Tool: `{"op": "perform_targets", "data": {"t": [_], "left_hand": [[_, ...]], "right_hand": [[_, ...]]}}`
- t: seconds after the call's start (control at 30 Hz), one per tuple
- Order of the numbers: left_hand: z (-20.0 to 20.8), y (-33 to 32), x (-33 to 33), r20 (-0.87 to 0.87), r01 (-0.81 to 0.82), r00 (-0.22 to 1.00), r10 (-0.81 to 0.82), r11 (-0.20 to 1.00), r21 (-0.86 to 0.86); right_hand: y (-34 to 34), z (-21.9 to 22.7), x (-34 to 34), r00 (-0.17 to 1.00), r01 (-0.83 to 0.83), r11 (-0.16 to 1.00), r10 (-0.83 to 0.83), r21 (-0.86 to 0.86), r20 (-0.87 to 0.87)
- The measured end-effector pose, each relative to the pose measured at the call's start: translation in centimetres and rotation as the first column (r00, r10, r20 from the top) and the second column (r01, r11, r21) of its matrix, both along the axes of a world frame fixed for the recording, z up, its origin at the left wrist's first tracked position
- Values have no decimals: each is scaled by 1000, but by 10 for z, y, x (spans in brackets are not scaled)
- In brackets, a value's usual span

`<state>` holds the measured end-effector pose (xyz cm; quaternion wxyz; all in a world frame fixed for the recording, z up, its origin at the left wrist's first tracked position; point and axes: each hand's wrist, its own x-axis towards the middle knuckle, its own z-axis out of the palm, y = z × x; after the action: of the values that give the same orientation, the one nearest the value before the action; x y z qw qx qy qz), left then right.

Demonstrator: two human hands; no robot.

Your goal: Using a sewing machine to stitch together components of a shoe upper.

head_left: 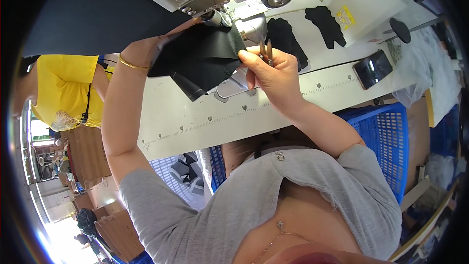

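A folded black fabric piece [200, 56] hangs in front of the sewing machine head [217, 2], its upper edge close to the presser area. My left hand [146, 51] reaches up behind this fabric, a gold bangle at the wrist; most of its fingers are hidden by the cloth. My right hand [276, 76] is closed, with thumb and forefinger pinching the fabric's right edge. Within that same hand sits a pair of small thread snips [266, 53], blades pointing up and away from me.
Cut black pieces [288, 41] lie on the white machine table [190, 127], which has a printed ruler along its near edge. A phone [373, 69] rests at the right. Blue baskets [381, 142] stand below. At the left is a person in yellow [63, 88].
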<state>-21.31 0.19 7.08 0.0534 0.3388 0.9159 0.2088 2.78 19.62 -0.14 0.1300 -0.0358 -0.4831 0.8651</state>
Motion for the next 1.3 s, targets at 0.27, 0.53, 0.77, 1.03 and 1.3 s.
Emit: {"op": "perform_targets", "data": {"t": [0.27, 0.53, 0.77, 1.03, 1.3], "left_hand": [[9, -5, 68, -581, -57, 813, 33, 998, -23], [-29, 42, 176, -763, 394, 614, -200, 916, 76], [-36, 41, 177, -799, 388, 567, -198, 921, 47], [-3, 54, 175, -801, 391, 547, -243, 920, -12], [-6, 60, 175, -829, 408, 417, -374, 891, -196]], "right_hand": [[0, -3, -4, 997, 66, 983, -58, 174, -49], [-7, -1, 4, 998, 2, 997, 3, 83, -69], [-4, 3, 15, 997, -78, 995, 76, -57, -30], [-6, -9, -1, 995, -36, 999, 39, 30, -92], [-2, -9, 1, 983, 110, 968, -72, 227, -171]]}}
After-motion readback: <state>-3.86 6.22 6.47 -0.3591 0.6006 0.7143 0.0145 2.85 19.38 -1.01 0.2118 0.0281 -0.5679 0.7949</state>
